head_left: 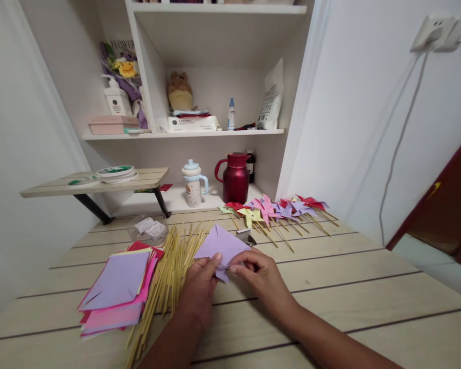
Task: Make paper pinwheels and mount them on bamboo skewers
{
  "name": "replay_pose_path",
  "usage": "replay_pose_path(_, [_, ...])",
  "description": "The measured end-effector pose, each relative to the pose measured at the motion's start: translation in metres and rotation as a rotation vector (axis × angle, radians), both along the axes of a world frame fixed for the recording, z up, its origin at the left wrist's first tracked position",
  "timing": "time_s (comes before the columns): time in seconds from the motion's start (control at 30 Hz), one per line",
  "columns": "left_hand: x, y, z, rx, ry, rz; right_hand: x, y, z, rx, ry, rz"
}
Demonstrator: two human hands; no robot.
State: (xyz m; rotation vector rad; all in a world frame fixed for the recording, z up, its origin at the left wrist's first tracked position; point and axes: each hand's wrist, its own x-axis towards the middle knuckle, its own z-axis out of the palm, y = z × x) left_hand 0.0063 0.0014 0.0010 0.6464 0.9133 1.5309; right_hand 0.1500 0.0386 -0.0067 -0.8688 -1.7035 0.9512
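A lilac paper square (pixel 223 245) with slits cut in from its corners is held above the table between both hands. My left hand (pixel 202 282) grips its lower left part, thumb on top. Fingers of my right hand (pixel 259 269) pinch near its lower corner, where a small flap hangs down; what exactly lies between those fingertips is hidden. Just left of my left hand lies a loose bundle of thin wooden sticks (pixel 169 271). Beyond it sits a stack of coloured paper squares (pixel 119 279), lilac on top with pink, red and yellow beneath.
Finished paper pinwheels on sticks (pixel 267 209) lie at the back right. A clear container with white packets (pixel 149 229) stands behind the stack. Behind are a red jug (pixel 236 179), a cup with a blue handle (pixel 192 185) and a small raised shelf (pixel 146 178) holding tape rolls (pixel 116 174).
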Motion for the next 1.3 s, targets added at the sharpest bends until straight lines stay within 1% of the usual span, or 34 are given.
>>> replay_pose_path(0.17, [0.0006, 0.0006, -0.0025, -0.01, 0.005, 0.004, -0.0033, 0.0003, -0.0007, -0.12, 0.083, -0.023])
replay_pose_path(0.27, [0.0016, 0.0005, -0.0028, -0.009, 0.001, -0.005, -0.0033, 0.0011, 0.0001, -0.156, 0.105, -0.033])
replay_pose_path(0.6, [0.0068, -0.0022, 0.0011, -0.026, -0.011, -0.036, -0.0051, 0.0022, -0.001, -0.185, 0.123, -0.096])
replay_pose_path(0.9, [0.0068, -0.0009, -0.0007, -0.015, -0.022, -0.045, -0.0054, 0.0011, 0.0039, -0.246, 0.127, -0.1])
replay_pose_path(1.3, [0.0066, -0.0013, -0.0012, -0.018, -0.031, -0.049, -0.0047, 0.0031, -0.0008, -0.22, 0.077, -0.108])
